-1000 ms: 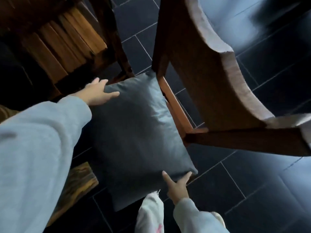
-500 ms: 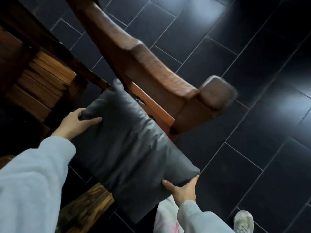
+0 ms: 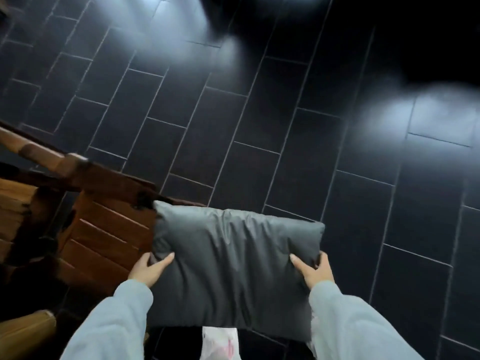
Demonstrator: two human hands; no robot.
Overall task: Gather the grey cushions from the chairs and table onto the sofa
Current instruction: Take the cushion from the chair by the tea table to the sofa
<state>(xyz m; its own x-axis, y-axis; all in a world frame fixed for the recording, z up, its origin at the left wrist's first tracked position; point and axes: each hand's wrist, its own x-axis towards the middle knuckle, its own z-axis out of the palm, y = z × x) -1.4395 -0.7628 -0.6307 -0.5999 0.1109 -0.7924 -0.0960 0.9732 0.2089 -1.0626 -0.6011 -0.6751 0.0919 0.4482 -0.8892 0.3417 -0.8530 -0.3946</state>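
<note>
A grey cushion [image 3: 233, 261] is held in front of me above the dark floor, lifted off the chair. My left hand [image 3: 149, 268] grips its left edge, thumb on top and fingers underneath. My right hand [image 3: 315, 270] grips its right edge the same way. The wooden chair [image 3: 104, 224] it came from stands at the left, its slatted seat bare. No sofa is in view.
Dark tiled floor [image 3: 259, 126] with pale grout lines fills most of the view ahead and to the right. More wooden furniture [image 3: 23, 331] shows at the lower left corner. My light trouser leg [image 3: 220, 344] is below the cushion.
Both hands took hold of the cushion and lifted it off the chair seat. The view has swung right, away from the chair, toward the tiled floor.
</note>
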